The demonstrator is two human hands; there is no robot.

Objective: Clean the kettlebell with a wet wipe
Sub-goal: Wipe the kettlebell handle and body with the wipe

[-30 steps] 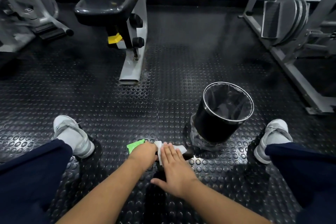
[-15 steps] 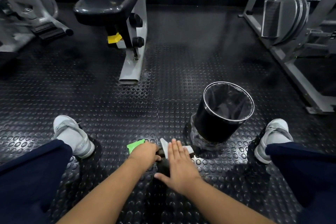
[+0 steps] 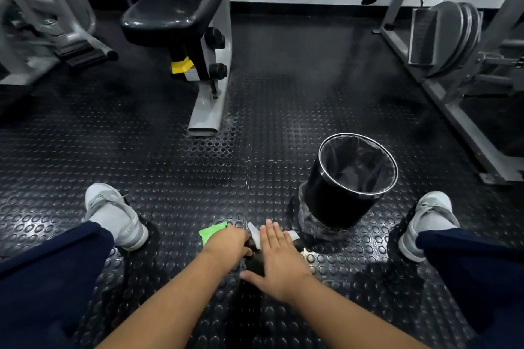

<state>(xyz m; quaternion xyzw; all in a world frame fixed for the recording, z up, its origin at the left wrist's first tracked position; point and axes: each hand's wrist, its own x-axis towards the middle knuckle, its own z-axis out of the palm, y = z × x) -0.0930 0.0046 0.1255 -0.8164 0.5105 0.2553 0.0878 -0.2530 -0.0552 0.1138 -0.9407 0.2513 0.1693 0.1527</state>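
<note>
A black kettlebell (image 3: 253, 261) sits on the studded rubber floor between my feet, mostly hidden under my hands. My left hand (image 3: 226, 244) is closed around its left side, probably on the handle. My right hand (image 3: 279, 255) lies flat, fingers together, pressing a white wet wipe (image 3: 255, 234) onto the kettlebell's top; the wipe's edges stick out beyond my fingertips and at the right. A green packet (image 3: 211, 231) lies on the floor just beyond my left hand.
A black waste bin (image 3: 351, 181) with a clear liner stands right of my hands. A gym machine seat (image 3: 173, 11) and its grey foot (image 3: 207, 110) are ahead left, a weight-stack frame (image 3: 442, 37) at the far right. My shoes (image 3: 113, 215) flank the spot.
My right hand with the wipe has slid slightly right and forward across the kettlebell; more dark metal shows between the hands. The left hand has stayed put.
</note>
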